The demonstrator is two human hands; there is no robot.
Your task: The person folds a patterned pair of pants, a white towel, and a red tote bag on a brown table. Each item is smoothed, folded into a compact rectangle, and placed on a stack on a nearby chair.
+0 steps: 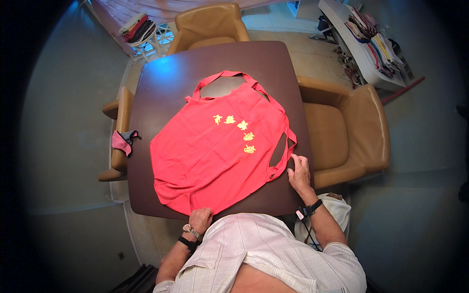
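Observation:
A red cloth apron [212,143] with yellow characters lies spread on a dark brown table [157,84]. Its neck loop points to the far side, and a strap hangs along its right edge. My left hand [200,219], a metal watch on the wrist, rests at the near edge of the apron with curled fingers; whether they pinch the cloth cannot be made out. By the strap at the right lies my right hand [300,174], its fingers partly spread and a fingertip at or close to the strap. Creases run across the lower left of the apron.
Tan armchairs stand at the far side [209,22], right [329,135] and left [122,124] of the table. A pink and grey cloth item [122,142] hangs on the left one. Folded clothes [384,55] lie on a white table [384,80]; another folded stack [139,29] is far left.

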